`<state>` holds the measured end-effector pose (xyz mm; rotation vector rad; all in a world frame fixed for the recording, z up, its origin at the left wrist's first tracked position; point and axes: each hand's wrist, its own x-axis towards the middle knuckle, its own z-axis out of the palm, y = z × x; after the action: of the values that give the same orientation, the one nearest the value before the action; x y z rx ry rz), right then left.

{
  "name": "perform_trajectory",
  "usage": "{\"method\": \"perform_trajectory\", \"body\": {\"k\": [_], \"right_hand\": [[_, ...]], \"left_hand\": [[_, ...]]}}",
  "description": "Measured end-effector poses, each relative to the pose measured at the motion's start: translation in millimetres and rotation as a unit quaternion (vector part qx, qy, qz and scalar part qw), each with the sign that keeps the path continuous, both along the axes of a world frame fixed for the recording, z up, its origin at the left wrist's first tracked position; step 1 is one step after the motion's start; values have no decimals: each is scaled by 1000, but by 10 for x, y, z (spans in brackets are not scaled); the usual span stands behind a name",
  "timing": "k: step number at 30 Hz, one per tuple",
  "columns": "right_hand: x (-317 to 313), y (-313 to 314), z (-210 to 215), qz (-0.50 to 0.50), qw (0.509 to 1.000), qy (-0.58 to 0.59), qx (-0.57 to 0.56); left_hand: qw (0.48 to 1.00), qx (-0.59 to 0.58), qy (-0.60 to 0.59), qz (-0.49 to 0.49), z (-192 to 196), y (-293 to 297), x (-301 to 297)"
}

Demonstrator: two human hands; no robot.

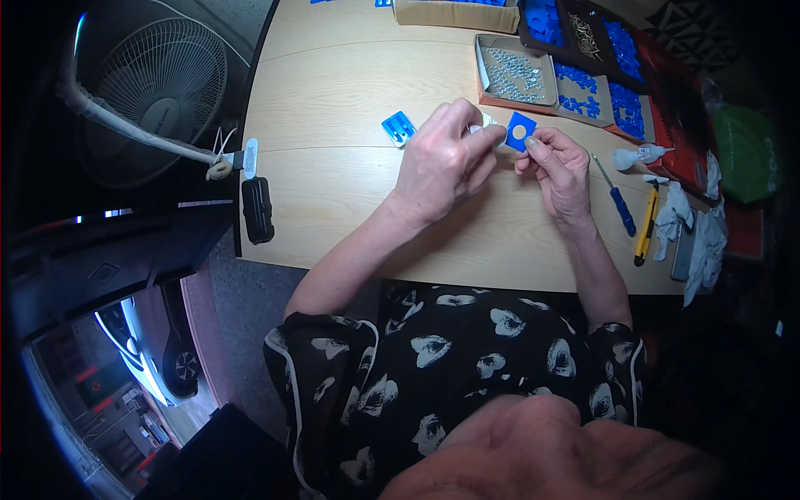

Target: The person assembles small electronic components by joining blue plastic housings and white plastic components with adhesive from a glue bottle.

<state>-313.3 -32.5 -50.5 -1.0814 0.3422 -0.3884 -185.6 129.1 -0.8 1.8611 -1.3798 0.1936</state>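
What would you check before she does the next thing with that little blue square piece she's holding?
1. Blue square piece pinched in right hand: ok.
2. Small white part held at left hand fingertips: ok, though its shape cannot be told.
3. White part lined up with the piece's round hole: cannot tell.
4. Tray of small metal parts close by: ok.
5. Blue-handled screwdriver beside the right hand: ok.
6. Bare wooden table under the hands: ok.

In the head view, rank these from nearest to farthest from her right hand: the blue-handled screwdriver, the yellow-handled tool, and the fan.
From the right hand:
1. Blue-handled screwdriver, just to its right on the table.
2. Yellow-handled tool, a little further right, beside the white gloves.
3. Fan, far left, off the table.
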Motion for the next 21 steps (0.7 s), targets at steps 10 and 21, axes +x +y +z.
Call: {"method": "perform_trajectory", "body": {"k": [10,21], "right_hand": [[5,-67,-10,1,999,-8,42],[25,7,-41,-32,997,28,68]], "left_hand": [[1000,13,-8,-1,-60,117,-23],[998,3,54,39,-142,26,-113]]}}
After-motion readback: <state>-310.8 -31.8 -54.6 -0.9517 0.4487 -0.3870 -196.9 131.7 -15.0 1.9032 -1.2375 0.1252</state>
